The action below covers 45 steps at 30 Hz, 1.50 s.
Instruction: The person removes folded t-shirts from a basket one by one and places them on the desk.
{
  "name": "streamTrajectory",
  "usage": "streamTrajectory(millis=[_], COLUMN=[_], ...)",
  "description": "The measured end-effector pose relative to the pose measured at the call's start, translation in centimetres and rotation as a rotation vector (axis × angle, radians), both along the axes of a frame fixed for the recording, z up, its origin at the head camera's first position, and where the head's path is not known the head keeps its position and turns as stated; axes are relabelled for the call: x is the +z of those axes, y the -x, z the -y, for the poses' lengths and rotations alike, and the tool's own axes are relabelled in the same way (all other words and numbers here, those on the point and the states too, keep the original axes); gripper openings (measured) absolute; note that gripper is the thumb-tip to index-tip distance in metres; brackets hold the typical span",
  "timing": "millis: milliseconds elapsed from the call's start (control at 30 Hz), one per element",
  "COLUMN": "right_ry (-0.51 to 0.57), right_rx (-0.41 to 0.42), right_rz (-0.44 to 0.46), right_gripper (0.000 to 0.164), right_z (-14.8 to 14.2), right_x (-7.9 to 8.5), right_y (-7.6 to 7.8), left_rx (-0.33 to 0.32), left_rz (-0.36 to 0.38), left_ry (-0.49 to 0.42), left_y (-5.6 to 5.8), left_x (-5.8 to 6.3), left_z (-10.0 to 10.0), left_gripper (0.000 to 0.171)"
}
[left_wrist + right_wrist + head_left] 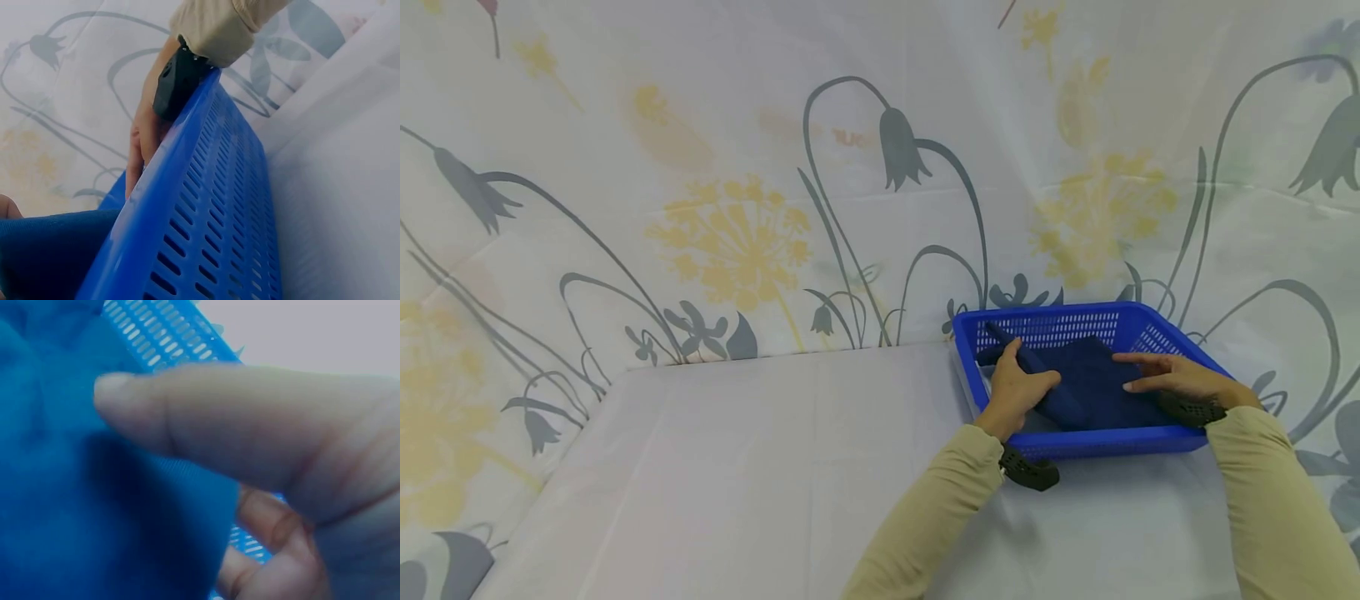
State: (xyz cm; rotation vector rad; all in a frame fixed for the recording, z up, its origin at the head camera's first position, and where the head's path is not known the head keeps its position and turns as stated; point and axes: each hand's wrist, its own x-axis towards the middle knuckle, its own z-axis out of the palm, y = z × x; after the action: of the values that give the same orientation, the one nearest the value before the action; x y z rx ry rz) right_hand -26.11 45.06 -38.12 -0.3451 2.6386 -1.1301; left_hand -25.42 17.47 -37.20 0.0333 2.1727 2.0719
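Observation:
A dark blue cloth lies in the blue plastic basket, spread over its middle and right. My left hand is over the basket's left part and grips a folded length of the cloth, thumb on the near side and fingers on the far side. In the left wrist view the fold shows beside the basket wall. My right hand reaches over the right rim with index finger and thumb held apart at the cloth's right edge. The right wrist view shows the thumb straight above the cloth and the other fingers past its edge.
The basket has slotted walls and stands at the right of a white-covered table. Behind the table hangs a flower-patterned curtain. Dark bands with black devices sit on both wrists, the left one near the basket's front rim.

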Motion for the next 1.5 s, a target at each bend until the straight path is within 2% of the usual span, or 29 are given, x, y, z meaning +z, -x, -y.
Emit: streamTrajectory(millis=[267,567,767,933,1100,1267,1500], right_ry=[0.054,0.145,0.197,0.172,0.211,0.308,0.333], right_rx=[-0.024,-0.007,-0.027,-0.051,-0.081,-0.076,-0.059], right_rz=[-0.02,-0.06,-0.07,-0.069,-0.07,-0.048,-0.078], right_gripper=[0.07,0.072,0.073,0.075,0.076,0.075,0.074], right_z=[0.1,0.3,0.4,0.7,0.7,0.7,1.3], right_x=[0.4,0.9,1.7,2.8,3.3,3.4,3.9], right_y=[0.1,0.2,-0.2,-0.6,-1.0,-1.6,-2.3], left_rx=[-0.002,-0.014,-0.042,-0.058,-0.075,-0.11,-0.119], left_rz=[-0.013,-0.021,-0.036,-0.068,-0.082,-0.104,-0.118], left_ry=[-0.001,-0.016,0.001,-0.01,-0.026,-0.056,-0.064], left_y=[0.3,0.3,0.7,0.9,1.2,1.4,1.8], left_x=[0.3,1.1,1.2,1.4,1.5,1.3,1.4], left_z=[0.3,0.7,1.3,2.0,2.6,3.3,4.0], left_gripper=[0.077,0.078,0.078,0.077,0.077,0.078,0.08])
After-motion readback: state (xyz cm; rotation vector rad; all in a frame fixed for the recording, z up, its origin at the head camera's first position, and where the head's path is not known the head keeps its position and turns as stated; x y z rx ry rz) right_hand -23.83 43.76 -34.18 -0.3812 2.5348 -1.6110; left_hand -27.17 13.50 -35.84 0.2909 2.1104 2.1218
